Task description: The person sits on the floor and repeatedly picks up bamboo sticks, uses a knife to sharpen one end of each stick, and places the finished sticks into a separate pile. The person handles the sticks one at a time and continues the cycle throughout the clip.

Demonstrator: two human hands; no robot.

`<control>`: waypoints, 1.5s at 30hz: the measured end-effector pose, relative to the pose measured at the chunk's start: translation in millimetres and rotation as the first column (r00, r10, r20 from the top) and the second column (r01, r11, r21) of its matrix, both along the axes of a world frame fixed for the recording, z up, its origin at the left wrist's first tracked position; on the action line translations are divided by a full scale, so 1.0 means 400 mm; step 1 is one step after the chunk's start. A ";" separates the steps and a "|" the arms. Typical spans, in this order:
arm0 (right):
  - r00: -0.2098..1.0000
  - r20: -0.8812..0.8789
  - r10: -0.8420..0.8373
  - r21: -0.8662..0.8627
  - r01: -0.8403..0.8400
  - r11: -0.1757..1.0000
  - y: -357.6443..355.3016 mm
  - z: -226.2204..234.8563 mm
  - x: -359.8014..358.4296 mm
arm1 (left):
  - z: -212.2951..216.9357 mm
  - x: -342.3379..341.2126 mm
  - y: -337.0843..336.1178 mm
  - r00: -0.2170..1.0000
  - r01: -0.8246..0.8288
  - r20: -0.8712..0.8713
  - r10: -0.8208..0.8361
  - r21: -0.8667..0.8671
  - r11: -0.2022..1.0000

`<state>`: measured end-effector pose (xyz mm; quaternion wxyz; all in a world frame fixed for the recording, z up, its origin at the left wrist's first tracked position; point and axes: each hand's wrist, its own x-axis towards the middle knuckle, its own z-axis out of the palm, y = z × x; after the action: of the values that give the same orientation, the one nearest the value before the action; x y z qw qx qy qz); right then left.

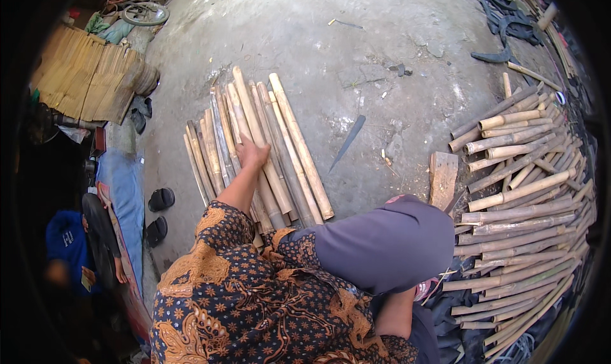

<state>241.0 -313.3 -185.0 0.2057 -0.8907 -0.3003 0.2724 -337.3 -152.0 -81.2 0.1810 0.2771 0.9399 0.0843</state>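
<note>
My left hand (252,154) reaches forward and closes round a pale bamboo pole (254,112). This pole lies on top of a row of cut bamboo poles (298,144) of uneven lengths, side by side on the concrete floor. Some are yellowish, others grey-brown; my sleeve covers the near ends of several. My right forearm (396,313) goes beneath my bent leg in grey trousers. The leg hides the right fingers, and a small pink-and-white patterned patch (425,290) shows beyond the forearm; what it belongs to is unclear.
A large heap of bamboo poles (522,217) fills the right side. A wooden block (443,178) stands beside my knee, and a long dark tapered strip (348,141) lies ahead. Black sandals (161,199) and another person's dark-clothed limb (102,230) are on the left.
</note>
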 end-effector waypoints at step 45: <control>0.348 0.096 -0.933 0.394 0.847 0.356 -0.408 0.134 0.801 | 0.199 1.708 0.078 -0.854 0.324 0.419 -0.308 -0.036 -0.945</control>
<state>561.2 -476.6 -131.6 0.3937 -0.8991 0.1776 -0.0713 345.8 -120.9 -1.5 0.1870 0.9099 -0.0976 -0.3571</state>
